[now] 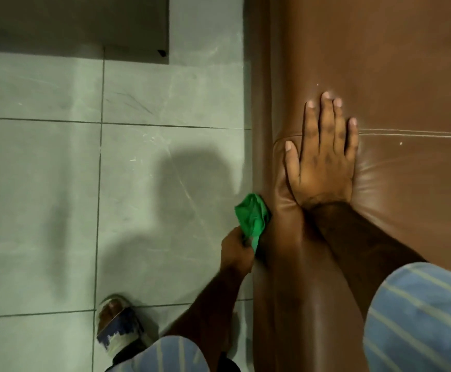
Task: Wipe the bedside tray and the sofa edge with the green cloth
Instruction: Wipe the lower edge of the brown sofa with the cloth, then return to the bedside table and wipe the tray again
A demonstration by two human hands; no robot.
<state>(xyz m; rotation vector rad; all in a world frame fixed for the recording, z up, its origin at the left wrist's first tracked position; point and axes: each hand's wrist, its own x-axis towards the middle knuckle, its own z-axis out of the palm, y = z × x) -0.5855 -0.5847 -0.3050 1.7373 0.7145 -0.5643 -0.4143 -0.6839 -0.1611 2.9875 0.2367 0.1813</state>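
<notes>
Head view, looking straight down. Brown leather sofa (pixel 380 76) fills the right half of the frame, its rounded front edge (pixel 266 157) running top to bottom just right of centre. Crumpled green cloth (pixel 252 218) sits low and centre, pressed against the vertical face of that edge, where sofa meets grey tiled floor (pixel 44 157). Left hand (pixel 236 251) is just below the cloth, fingers closed around its lower end; the bunched upper part sticks out above the fist. Right hand (pixel 322 154) lies flat, palm down, on the sofa seat at right of centre, fingers spread and pointing toward the top of the frame, gripping nothing; thumb rests near the corner of a cushion seam. Right forearm crosses the sofa edge diagonally from lower right. Blue striped sleeve (pixel 420 318) in lower right corner; more of the same striped fabric at bottom centre. One foot in a worn blue and white sandal (pixel 118 326) stands on the tiles, lower left. Dark rectangular panel (pixel 71 22) in upper left; a shadow falls across the tiles mid-frame. The bedside tray is outside the view.
</notes>
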